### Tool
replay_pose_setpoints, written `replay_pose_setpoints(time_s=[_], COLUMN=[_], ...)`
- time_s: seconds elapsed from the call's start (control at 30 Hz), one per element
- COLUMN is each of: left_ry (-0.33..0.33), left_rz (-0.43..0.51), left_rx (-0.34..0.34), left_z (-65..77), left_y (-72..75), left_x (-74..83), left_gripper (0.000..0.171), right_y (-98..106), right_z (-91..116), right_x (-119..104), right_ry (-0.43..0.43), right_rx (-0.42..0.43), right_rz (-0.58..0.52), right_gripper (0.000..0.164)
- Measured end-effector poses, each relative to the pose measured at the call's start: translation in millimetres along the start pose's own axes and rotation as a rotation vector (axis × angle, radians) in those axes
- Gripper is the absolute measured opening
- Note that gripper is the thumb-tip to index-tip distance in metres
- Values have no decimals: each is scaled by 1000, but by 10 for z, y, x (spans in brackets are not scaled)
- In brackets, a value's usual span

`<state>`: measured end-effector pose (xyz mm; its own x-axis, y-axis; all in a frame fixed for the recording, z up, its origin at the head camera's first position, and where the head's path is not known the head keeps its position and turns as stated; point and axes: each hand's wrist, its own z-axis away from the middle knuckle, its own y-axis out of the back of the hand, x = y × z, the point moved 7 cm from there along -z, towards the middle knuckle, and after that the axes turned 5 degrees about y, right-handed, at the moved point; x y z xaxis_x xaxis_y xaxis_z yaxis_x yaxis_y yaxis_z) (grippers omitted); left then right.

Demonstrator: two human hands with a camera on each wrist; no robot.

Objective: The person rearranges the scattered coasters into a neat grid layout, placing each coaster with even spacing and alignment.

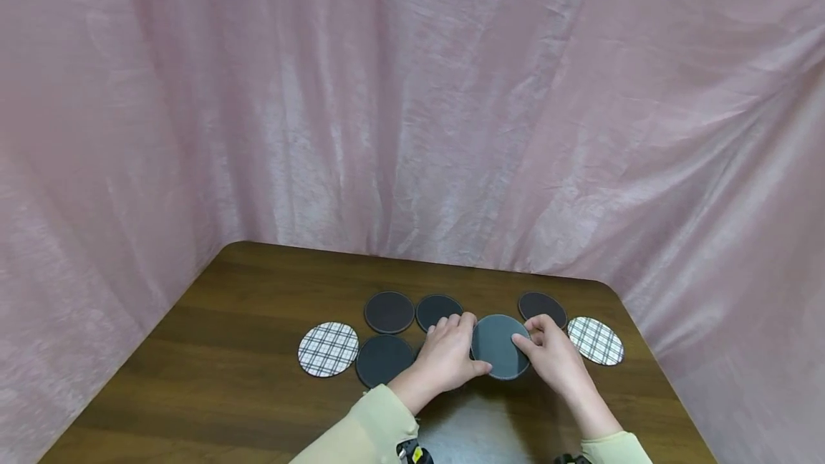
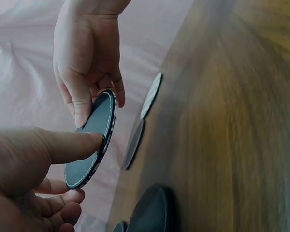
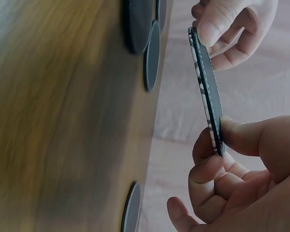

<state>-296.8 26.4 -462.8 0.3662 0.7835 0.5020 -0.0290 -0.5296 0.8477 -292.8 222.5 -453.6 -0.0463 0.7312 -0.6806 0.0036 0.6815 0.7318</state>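
A round dark coaster with pale stitching along its rim is held above the table by both hands. My left hand pinches its left edge, thumb on the dark face and fingers behind. On the opposite edge, my right hand pinches it between thumb and fingers. In the right wrist view the coaster appears nearly edge-on, and black-and-white patterning shows along the side turned away from the thumbs. Below the left hand lie a black coaster and another black one, partly covered by its fingers.
On the brown wooden table lie a white plaid coaster and a dark brown coaster at left. Beyond the right hand are another dark brown coaster and a plaid one. Pink curtain hangs behind the table.
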Motion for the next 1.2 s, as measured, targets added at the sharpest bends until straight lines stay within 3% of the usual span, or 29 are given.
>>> replay_pose_setpoints(time_s=[0.57, 0.77, 1.2], left_ry=[79, 94, 150], left_rz=[95, 90, 145], left_rx=[78, 123, 160], left_z=[137, 190, 312], left_y=[418, 596, 805], left_x=[-475, -635, -989], left_gripper=[61, 58, 58], right_y=[-369, -521, -799], right_z=[-187, -252, -385], right_x=[-458, -628, -956], right_ry=[46, 64, 118], right_rx=[2, 0, -35], right_rz=[-57, -70, -101], right_gripper=[33, 31, 26])
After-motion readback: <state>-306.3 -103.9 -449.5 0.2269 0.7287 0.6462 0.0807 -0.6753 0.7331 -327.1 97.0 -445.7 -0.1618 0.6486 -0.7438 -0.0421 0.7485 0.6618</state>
